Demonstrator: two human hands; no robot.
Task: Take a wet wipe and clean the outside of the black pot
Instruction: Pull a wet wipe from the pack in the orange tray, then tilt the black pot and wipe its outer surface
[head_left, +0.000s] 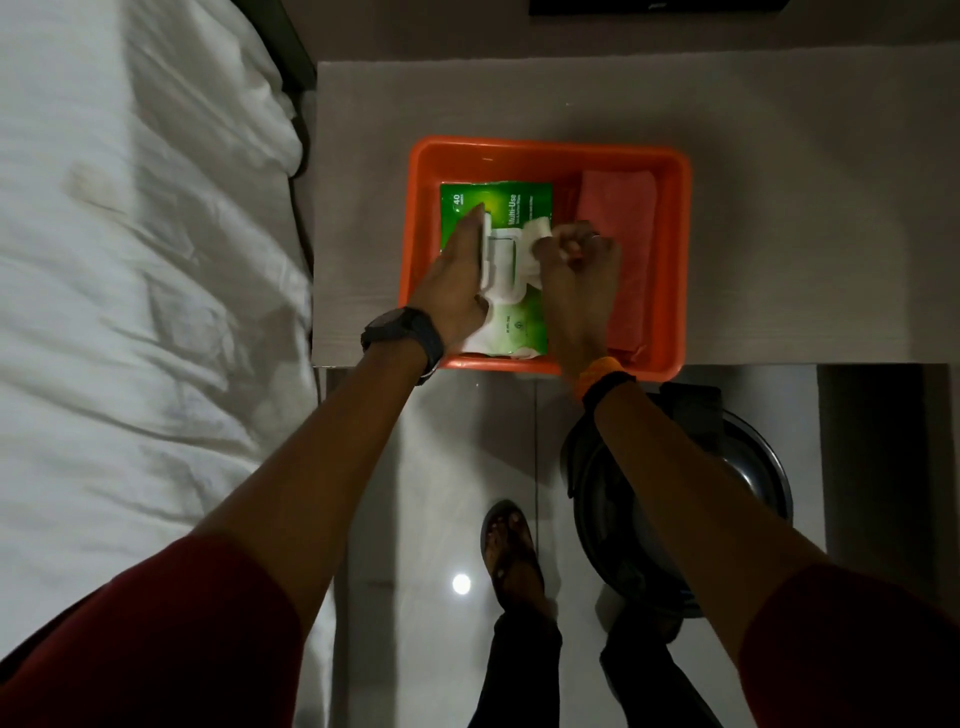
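The wet wipe pack, lying in the orange tub, is pressed down by the flat, extended fingers of the left hand. A white wipe is pinched in the curled right hand. The black pot is seen on the floor below the table

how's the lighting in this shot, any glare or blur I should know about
Head view: dim overall; a bright round glare spot on the glossy floor; the black pot sinks into shadow under the right arm; the wipes pack print is soft; wide-angle lens bows the edges.
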